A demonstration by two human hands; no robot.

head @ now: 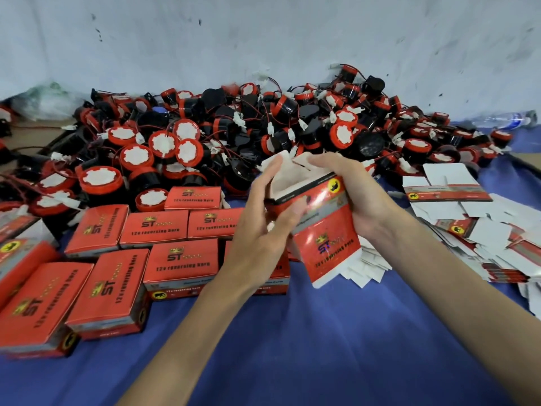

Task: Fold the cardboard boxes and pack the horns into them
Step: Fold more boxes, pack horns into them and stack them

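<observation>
Over a blue-covered worktop [292, 347], two hands hold a half-formed red carton [319, 227] in the air, open end up for loading. The right hand [348, 200] grips its side and bends a white top flap; the left hand [263, 218] steadies the front, fingers spread. Finished boxes [181, 265] sit in rows left (out of the way), flat blanks [456, 218] right, and the heap of red-and-black horns [234, 130] lies beyond, against the wall.
</observation>
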